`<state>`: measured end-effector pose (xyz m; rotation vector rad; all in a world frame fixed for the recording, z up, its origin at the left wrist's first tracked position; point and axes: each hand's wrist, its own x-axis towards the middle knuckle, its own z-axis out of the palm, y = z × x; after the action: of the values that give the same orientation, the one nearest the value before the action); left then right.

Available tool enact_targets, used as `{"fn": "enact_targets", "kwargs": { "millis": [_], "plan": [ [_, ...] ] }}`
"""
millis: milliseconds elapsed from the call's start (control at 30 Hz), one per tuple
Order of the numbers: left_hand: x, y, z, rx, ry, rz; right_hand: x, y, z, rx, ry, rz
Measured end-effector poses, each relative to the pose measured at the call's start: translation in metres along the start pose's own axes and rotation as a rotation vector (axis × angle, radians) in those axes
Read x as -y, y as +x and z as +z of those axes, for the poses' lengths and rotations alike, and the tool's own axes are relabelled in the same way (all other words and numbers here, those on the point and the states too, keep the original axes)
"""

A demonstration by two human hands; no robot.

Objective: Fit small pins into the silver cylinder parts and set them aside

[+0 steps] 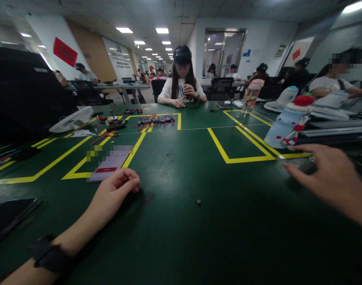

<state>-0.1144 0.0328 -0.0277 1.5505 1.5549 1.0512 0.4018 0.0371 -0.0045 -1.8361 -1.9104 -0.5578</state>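
My left hand (115, 190) rests on the green table (198, 237), fingers curled loosely together in a pinch; whether anything is in them is hidden. It lies just below a white card with a red stripe (108, 166). My right hand (332, 178) hovers at the right edge with fingers stretched out, over a dark object I cannot make out. A tiny dark nut (199, 202) lies on the mat between both hands. A black band (48, 253) sits on my left wrist.
Yellow tape outlines (243, 158) mark the mat. A pale blue bottle with red cap (287, 122) stands right. Coloured wires (155, 120), a small device (114, 123) and a white fan (71, 119) lie farther back. A person (182, 83) sits opposite.
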Motion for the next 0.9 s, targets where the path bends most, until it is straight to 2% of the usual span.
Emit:
{"fn": "enact_targets", "kwargs": {
  "millis": [133, 167, 267, 367, 433, 500, 633, 700, 800, 900],
  "plan": [
    [-0.001, 0.0, 0.001, -0.004, 0.023, 0.01, 0.104, -0.013, -0.002, 0.447, 0.567, -0.334],
    [-0.001, -0.001, 0.001, -0.006, 0.022, 0.015, 0.128, -0.015, -0.001, 0.51, 0.66, -0.385],
    [-0.001, -0.003, -0.001, 0.002, 0.017, 0.027, 0.18, -0.016, 0.007, 0.567, 0.785, -0.479],
    [-0.001, -0.003, -0.002, 0.008, 0.017, 0.038, 0.197, -0.011, 0.009, 0.583, 0.819, -0.505],
    [-0.001, -0.003, -0.002, 0.005, 0.015, 0.035, 0.187, -0.005, 0.004, 0.586, 0.831, -0.456],
    [-0.001, -0.002, -0.002, -0.005, 0.007, 0.029, 0.161, 0.003, -0.005, 0.508, 0.767, -0.353],
    [-0.001, -0.001, 0.0, -0.015, -0.002, 0.014, 0.075, 0.019, -0.023, 0.171, 0.331, -0.084],
    [-0.001, -0.001, 0.001, -0.013, 0.003, 0.011, 0.027, 0.026, -0.027, 0.099, 0.054, 0.015],
    [-0.002, -0.002, 0.002, -0.011, 0.013, 0.014, -0.032, 0.032, -0.025, 0.225, -0.163, 0.184],
    [-0.004, -0.003, 0.002, -0.007, 0.03, 0.016, -0.062, 0.036, -0.022, 0.4, -0.17, 0.324]
  ]
}}
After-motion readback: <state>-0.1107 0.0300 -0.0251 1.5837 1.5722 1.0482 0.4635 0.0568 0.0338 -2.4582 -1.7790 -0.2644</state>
